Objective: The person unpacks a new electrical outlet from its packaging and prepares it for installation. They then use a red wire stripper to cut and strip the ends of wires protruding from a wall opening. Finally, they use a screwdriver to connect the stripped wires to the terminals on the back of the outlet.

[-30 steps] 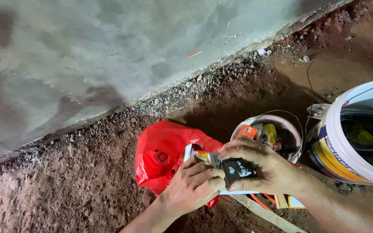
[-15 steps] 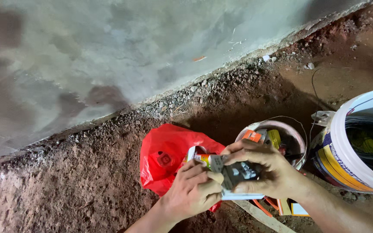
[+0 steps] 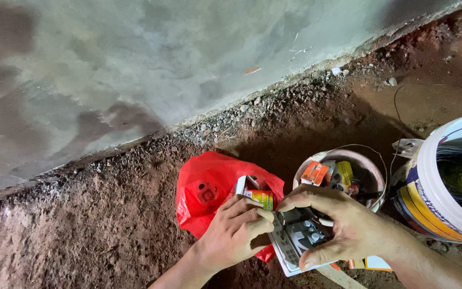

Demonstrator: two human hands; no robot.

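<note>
Hands, left (image 3: 236, 235) and right (image 3: 338, 225), grip grey switch module (image 3: 300, 235) (over red bag (image 3: 209, 192))

Open dirt floor (image 3: 70, 235) to the left of the red plastic bag (image 3: 209, 187), free to pass there. Ahead, the concrete wall (image 3: 161, 64) blocks, with a gravel strip (image 3: 274, 107) at its foot. Right side is tight: small tub (image 3: 372, 171) and big white bucket (image 3: 439, 187) stand close together, narrow gap between them.
</note>
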